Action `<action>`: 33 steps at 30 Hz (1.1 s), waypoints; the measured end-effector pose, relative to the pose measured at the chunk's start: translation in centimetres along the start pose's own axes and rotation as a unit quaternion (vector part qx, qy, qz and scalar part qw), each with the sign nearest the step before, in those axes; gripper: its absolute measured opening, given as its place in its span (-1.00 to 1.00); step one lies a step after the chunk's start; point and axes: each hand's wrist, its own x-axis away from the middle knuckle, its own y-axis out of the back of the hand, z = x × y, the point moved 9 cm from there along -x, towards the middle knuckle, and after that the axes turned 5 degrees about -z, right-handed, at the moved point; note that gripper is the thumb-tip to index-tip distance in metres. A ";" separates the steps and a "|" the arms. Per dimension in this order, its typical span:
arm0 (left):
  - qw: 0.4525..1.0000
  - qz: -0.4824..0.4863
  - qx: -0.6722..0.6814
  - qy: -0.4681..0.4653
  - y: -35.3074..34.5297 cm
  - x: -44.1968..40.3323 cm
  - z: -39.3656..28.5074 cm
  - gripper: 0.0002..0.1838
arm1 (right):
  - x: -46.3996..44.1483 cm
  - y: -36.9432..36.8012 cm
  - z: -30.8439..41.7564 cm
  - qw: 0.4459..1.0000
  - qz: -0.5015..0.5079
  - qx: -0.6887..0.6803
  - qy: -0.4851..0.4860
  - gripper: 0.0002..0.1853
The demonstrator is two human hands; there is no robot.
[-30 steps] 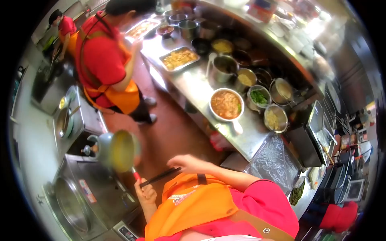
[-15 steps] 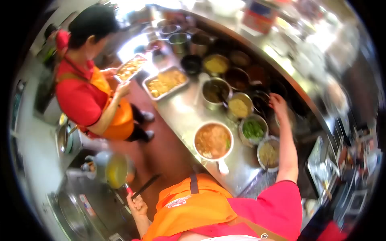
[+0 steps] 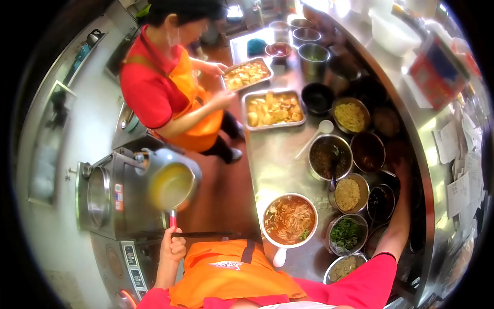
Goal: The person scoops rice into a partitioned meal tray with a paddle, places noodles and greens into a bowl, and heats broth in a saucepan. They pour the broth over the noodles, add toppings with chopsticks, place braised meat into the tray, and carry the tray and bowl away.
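Note:
My left hand (image 3: 173,246) is closed around the red handle of a saucepan (image 3: 175,186), which is tilted and blurred with yellowish contents. A pair of dark chopsticks (image 3: 206,235) sticks out to the right from the same fist. My right hand (image 3: 403,169) reaches far over the counter, in shadow by the metal handle at the pot of dark red sauce (image 3: 368,150); its fingers are hard to make out. Between my arms stands a white handled bowl (image 3: 279,257) of noodles in reddish broth. Pots of chopped greens (image 3: 345,233) and minced yellowish topping (image 3: 348,195) sit left of my right forearm.
A co-worker (image 3: 170,98) in an orange apron holds a tray of food (image 3: 246,74) beside another tray (image 3: 274,125) on the counter. A white ladle (image 3: 321,129) lies near a pot of dark sauce (image 3: 330,157). Cooking equipment (image 3: 134,206) stands on the left; a raised shelf (image 3: 411,98) borders the right.
The view has turned and shifted. My right hand has moved from the dark pots to the handle by the red sauce. The saucepan is raised more upright in my left hand.

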 end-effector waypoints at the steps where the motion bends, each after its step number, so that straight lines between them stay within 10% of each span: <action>1: 1.000 -0.002 0.004 0.005 -0.2 0.1 0.4 -0.70 | 0.3 0.7 1.3 1.000 0.006 -0.006 -0.004 -0.53; 9: 1.000 -0.017 0.001 0.003 -0.5 0.7 0.4 -0.70 | -0.9 -0.4 -0.4 0.999 0.048 0.016 -0.009 -0.70; 17: 1.000 -0.030 0.000 0.007 0.9 1.0 -1.3 -0.74 | 2.6 4.8 -4.0 0.878 -0.040 -0.456 -0.139 -0.84; 21: 0.999 0.042 -0.028 0.016 -0.8 -2.4 -3.0 -0.78 | 5.9 12.8 4.2 0.733 -0.035 -0.661 -0.158 -0.79; 25: 0.993 0.091 -0.047 0.060 0.3 -4.3 -4.3 -0.77 | 13.6 17.8 18.6 0.705 -0.007 -0.685 -0.184 -0.78; 33: 0.984 0.146 -0.054 0.088 2.6 -7.9 -5.1 -0.77 | 27.4 5.4 38.3 0.538 0.282 -0.748 -0.268 -0.83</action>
